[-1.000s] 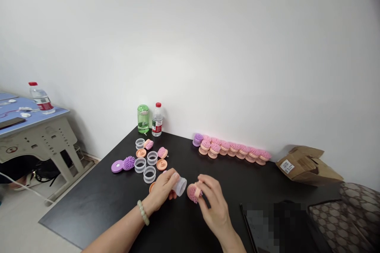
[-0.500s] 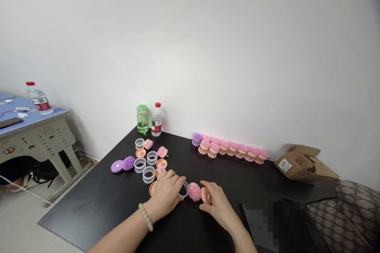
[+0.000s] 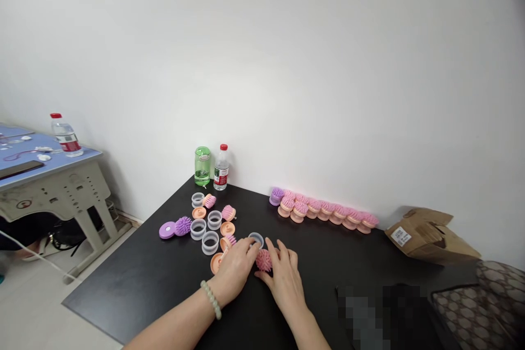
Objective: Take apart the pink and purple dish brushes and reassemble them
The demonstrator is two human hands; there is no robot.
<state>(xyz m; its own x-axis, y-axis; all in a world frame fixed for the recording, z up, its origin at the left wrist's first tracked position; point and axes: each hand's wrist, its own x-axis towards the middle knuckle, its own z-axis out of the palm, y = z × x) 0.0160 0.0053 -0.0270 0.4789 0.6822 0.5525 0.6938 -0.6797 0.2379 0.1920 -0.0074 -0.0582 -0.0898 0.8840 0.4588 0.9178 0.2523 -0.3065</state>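
Note:
Between my hands is a round pink bristled brush head (image 3: 264, 260) on the black table. My right hand (image 3: 286, 279) curves around it, thumb at the near side and forefinger at the far side. My left hand (image 3: 235, 265), with a beaded bracelet at the wrist, is closed at its left; the fingertips are by the bristles, and what they hold, if anything, is hidden. A clear plastic ring (image 3: 256, 238) lies just beyond the fingers. Left of my left hand are an orange disc (image 3: 216, 263), partly covered, and another clear ring (image 3: 210, 243).
Further left lie more clear rings (image 3: 198, 229), orange discs (image 3: 199, 213), pink brush heads (image 3: 228, 212) and purple parts (image 3: 182, 226). Assembled brushes (image 3: 314, 208) line the wall. Bottles (image 3: 221, 168) stand at the back corner, a cardboard box (image 3: 430, 238) at right.
My right hand has moved left, from the orange disc to around the pink brush head. The clear ring by my left fingers now lies farther back. The view has shifted slightly.

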